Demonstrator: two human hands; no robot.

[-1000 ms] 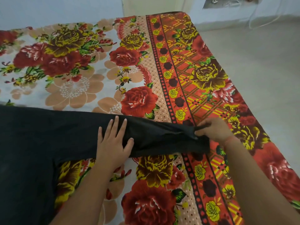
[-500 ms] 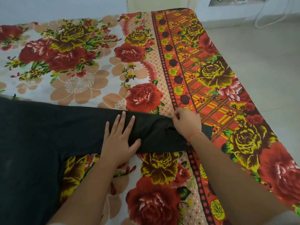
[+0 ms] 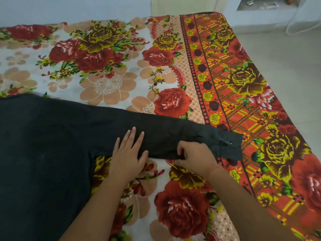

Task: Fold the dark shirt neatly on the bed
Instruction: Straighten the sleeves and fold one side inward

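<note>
The dark shirt lies spread on the floral bed, its body filling the lower left. One long sleeve stretches right, ending in a cuff with a metal snap. My left hand rests flat on the sleeve's near edge, fingers apart. My right hand sits further along the sleeve, just short of the cuff, its fingers curled and pinching the lower edge of the fabric.
The bed's right edge runs diagonally, with grey floor beyond it. A pale wall stands behind the bed and a white cable hangs at the top right.
My right hand has moved from the cuff end inward along the sleeve toward the left hand, down to its lower edge. The cuff now lies flat and uncovered. The left hand stays put.
</note>
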